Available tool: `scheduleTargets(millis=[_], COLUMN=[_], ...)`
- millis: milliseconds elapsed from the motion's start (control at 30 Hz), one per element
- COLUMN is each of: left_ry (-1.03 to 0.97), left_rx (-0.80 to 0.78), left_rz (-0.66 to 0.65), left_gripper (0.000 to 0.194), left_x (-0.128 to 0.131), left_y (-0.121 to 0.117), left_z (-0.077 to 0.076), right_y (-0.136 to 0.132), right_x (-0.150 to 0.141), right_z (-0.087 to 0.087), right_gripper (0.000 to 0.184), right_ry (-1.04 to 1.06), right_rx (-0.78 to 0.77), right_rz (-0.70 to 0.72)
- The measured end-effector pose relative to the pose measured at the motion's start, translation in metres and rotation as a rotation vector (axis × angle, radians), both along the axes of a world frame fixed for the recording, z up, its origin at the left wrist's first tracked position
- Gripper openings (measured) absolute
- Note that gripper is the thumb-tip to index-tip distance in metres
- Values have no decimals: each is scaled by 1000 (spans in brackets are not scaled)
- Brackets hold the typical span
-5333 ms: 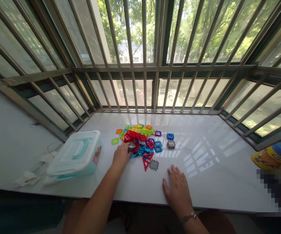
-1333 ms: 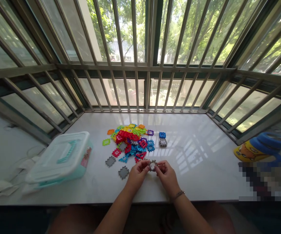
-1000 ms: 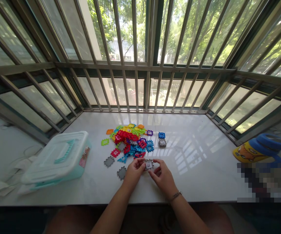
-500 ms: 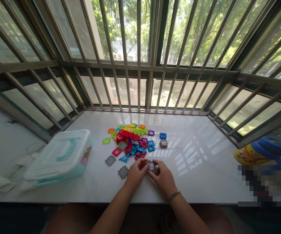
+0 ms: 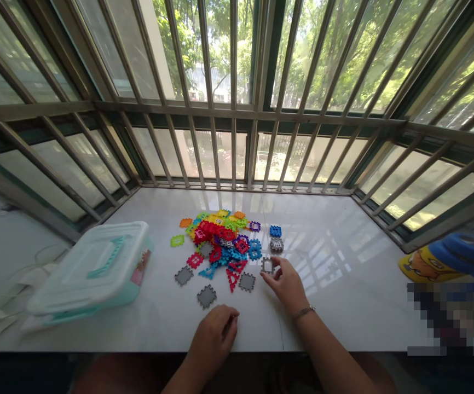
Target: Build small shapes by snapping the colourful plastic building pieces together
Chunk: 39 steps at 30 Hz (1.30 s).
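My right hand (image 5: 288, 282) pinches a grey notched building tile (image 5: 267, 266) with a square window, between thumb and fingertips. It is just in front of a grey stack of tiles (image 5: 277, 244), which has a blue tile (image 5: 275, 231) behind it. My left hand (image 5: 216, 331) rests near the table's front edge, fingers curled in, with nothing visible in it. Ahead of it lie a solid grey tile (image 5: 207, 296) and another solid grey tile (image 5: 247, 282). Red triangular pieces (image 5: 232, 280) lie between my hands and the mixed pile of coloured tiles (image 5: 220, 232).
A lidded clear box (image 5: 93, 268) with a turquoise handle stands on the white table (image 5: 335, 317) at left. At right is a yellow and blue bottle (image 5: 438, 260), beside a pixelated dark patch. Metal window bars (image 5: 237, 115) border the table's far side.
My hands have separated. The right has moved forward and right with the windowed grey tile; the left has drawn back toward the edge. A solid grey tile now shows where they were.
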<state>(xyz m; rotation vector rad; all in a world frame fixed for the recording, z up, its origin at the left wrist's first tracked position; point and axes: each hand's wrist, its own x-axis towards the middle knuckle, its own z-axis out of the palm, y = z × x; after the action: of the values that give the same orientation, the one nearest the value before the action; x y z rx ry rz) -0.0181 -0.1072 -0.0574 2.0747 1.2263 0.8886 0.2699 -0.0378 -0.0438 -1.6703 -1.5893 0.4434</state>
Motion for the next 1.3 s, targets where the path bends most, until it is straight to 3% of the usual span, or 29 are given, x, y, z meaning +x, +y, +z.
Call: scheduleTargets(millis=[200, 367, 567, 800, 1133, 1300], left_ry=[279, 358, 366, 365, 369, 367], left_rx=[320, 452, 488, 488, 482, 482], left_rz=[56, 101, 116, 116, 114, 114], left_gripper=[15, 19, 22, 22, 21, 22], left_x=[15, 20, 20, 19, 19, 19], left_y=[-16, -17, -17, -17, -17, -17], left_z=[-13, -9, -3, -7, -9, -8], right_y=[46, 76, 96, 108, 111, 110], right_x=[37, 58, 70, 64, 60, 62], right_z=[15, 29, 47, 65, 61, 60], right_gripper=[55, 51, 50, 50, 49, 74], right_ry=[-212, -357, -473, -531, -606, -613], right_rx=[28, -94, -256, -346, -405, -400], right_rz=[-58, -4, 50, 96, 130, 144])
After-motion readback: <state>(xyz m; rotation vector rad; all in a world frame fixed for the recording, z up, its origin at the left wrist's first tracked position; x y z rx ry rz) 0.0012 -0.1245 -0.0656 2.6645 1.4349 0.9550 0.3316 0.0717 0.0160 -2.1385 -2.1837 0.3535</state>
